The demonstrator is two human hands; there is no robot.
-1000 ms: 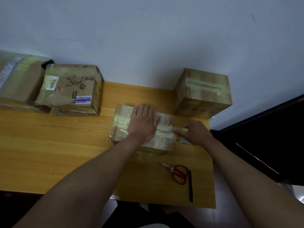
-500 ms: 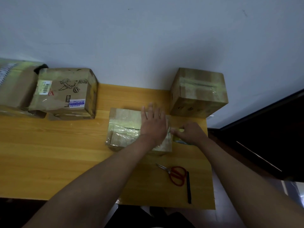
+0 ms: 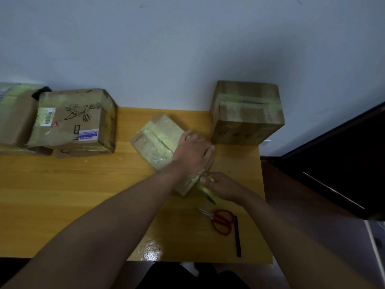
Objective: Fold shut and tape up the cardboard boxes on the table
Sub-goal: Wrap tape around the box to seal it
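While left hand (image 3: pixel 192 154) is pressing flat on the light, slick-taped small box (image 3: pixel 164 147), right hand (image 3: pixel 224 185) is pinching the tape roll (image 3: pixel 206 189).

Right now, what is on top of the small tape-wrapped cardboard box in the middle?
The left hand lies flat on the small tape-wrapped cardboard box, covering its near end. Shiny clear tape shows elsewhere; whatever lies beneath the palm is hidden.

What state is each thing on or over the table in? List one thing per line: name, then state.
Small box: flaps shut, wrapped in tape, lying at an angle.
Left hand: flat, pressing on the small box.
Right hand: fingers curled round the tape roll.
Box at right: shut, taped across the top.
Printed box: shut, taped.
Scissors: lying with blades together.
Pen: lying flat.
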